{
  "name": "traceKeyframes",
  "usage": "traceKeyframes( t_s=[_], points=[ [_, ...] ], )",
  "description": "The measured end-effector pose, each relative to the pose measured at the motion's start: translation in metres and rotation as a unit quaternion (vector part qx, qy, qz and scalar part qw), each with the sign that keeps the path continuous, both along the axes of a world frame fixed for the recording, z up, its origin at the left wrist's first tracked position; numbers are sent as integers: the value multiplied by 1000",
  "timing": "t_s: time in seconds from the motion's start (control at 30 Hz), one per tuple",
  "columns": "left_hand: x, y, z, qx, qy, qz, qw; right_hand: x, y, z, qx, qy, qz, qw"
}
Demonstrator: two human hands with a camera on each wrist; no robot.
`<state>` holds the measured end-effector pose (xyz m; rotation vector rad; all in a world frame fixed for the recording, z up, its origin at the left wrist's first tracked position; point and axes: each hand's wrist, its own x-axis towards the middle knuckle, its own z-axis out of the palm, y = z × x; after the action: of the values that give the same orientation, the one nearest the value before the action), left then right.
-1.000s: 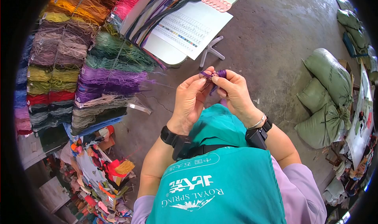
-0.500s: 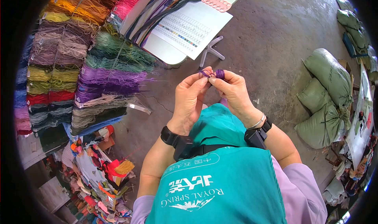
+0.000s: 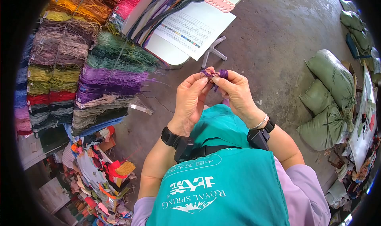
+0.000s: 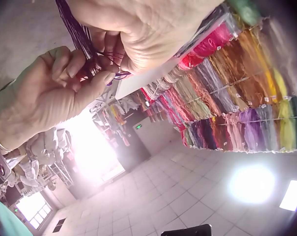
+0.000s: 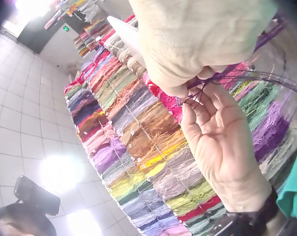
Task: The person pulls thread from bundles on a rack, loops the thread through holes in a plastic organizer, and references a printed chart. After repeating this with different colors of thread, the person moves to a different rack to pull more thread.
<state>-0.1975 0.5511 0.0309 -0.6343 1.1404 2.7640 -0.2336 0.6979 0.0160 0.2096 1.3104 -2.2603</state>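
Since half a second ago little has shifted: my left hand (image 3: pixel 189 103) and right hand (image 3: pixel 237 93) stay raised in front of my chest, fingertips meeting. The small bundle of thin dark-purple yarn (image 3: pixel 217 73) sits at the same spot between them. What differs is a short dark tail of it, which now shows just under my right fingertips, where I could not see it a moment ago.

Both hands grip the yarn in a narrow pinch. My left thumb and forefinger hold one end and my right thumb and forefinger the other, with the remaining fingers curled loosely behind. The yarn forms a loose open loop at my left fingertips and a tight wound knob against my right ones, deep violet throughout. Its long axis runs across from one pinch to the other, close to level in the head view.

In the left wrist view a bunch of strands (image 4: pixel 75 28) leaves the grip and runs up and away above my right hand. In the right wrist view fine strands (image 5: pixel 256 74) stretch sideways out of the pinch.

Beyond my left hand hang rows of coloured yarn skeins (image 3: pixel 79 67). Ahead of the grip lies a white printed chart sheet (image 3: pixel 194 27). Well off to my right lie green sacks (image 3: pixel 329 83).
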Motion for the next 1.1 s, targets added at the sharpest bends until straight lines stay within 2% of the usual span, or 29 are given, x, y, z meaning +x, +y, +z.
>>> traceKeyframes(
  t_s=[0.53, 1.1],
  points=[
    [-1, -4, 2, 10, -17, 0, 1000, -1, -1, 1, -31, -10, -3, 999],
    [0, 0, -7, -6, 8, 8, 1000, 0, 1, -2, 5, 22, 17, 1000]
  ],
)
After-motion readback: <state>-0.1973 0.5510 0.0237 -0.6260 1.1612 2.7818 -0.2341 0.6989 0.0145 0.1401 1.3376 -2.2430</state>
